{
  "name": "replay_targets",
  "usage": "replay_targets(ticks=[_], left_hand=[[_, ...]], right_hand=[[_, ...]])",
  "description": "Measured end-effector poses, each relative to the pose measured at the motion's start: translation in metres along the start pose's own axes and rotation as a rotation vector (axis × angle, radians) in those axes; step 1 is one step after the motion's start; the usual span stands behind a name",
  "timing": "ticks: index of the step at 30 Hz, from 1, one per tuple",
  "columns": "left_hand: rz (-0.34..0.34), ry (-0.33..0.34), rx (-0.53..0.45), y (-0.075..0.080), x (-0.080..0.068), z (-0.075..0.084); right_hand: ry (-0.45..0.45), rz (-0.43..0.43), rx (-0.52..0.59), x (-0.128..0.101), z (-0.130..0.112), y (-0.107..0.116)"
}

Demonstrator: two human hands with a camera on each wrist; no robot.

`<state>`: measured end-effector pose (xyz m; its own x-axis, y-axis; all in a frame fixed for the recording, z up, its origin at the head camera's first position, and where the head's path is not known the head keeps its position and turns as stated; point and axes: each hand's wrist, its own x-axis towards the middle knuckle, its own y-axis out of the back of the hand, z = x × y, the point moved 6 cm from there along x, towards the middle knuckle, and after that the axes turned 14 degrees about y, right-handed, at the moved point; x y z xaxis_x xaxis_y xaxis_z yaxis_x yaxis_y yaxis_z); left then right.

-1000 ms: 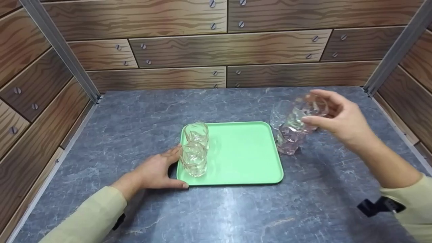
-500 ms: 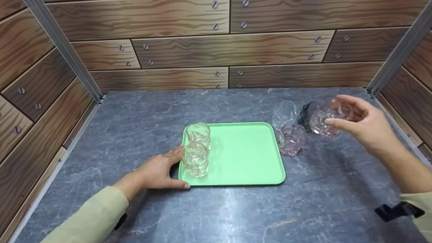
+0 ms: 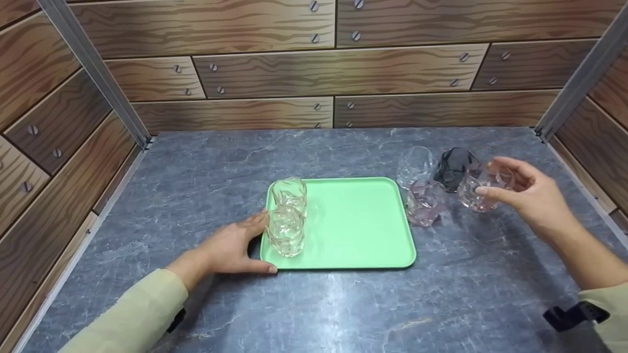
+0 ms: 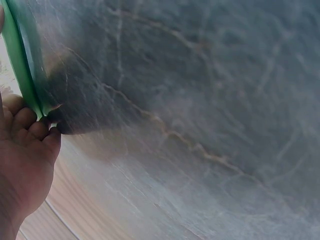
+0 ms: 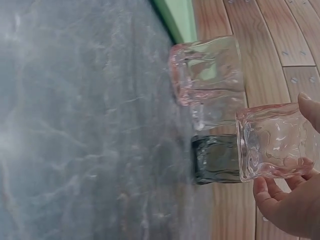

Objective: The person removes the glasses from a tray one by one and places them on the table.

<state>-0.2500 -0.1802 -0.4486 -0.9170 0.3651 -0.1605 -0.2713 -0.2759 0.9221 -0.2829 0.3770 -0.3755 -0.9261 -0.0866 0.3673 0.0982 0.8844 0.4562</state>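
At the right, my right hand (image 3: pixel 539 198) pinches a faceted pale pink drinking glass (image 3: pixel 473 193) between thumb and fingers. In the right wrist view this glass (image 5: pixel 272 145) appears upright, with the fingers round its upper part and its base raised off the table. My left hand (image 3: pixel 230 247) grips the left front corner of a light green tray (image 3: pixel 353 220), thumb at the front edge and fingers along the left side. In the left wrist view the fingers curl against the green rim (image 4: pixel 22 65). Two clear glasses, a rear one (image 3: pixel 288 191) and a front one (image 3: pixel 284 235), stand along the tray's left side.
Right of the tray stand a purplish-pink glass (image 3: pixel 425 203), a clear glass (image 3: pixel 414 166) behind it and a dark grey glass (image 3: pixel 454 169). They are close to the held glass. Wood-patterned walls (image 3: pixel 265 73) enclose the marbled grey table (image 3: pixel 211 162) at the back and sides.
My right hand has moved right and then down toward the table with the pink glass, away from the other glasses. The dark glass is now uncovered. The left hand stays on the tray.
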Motion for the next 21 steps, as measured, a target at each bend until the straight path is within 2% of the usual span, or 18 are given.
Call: replay_targets(ticks=[11, 21], left_hand=[[-0.001, 0.006, 0.004, 0.0, 0.001, 0.0], [0.001, 0.012, 0.001, 0.0, 0.0, 0.001]], right_hand=[[-0.017, -0.01, 0.005, -0.008, 0.021, -0.013], [-0.047, -0.028, -0.001, -0.013, 0.03, -0.017]])
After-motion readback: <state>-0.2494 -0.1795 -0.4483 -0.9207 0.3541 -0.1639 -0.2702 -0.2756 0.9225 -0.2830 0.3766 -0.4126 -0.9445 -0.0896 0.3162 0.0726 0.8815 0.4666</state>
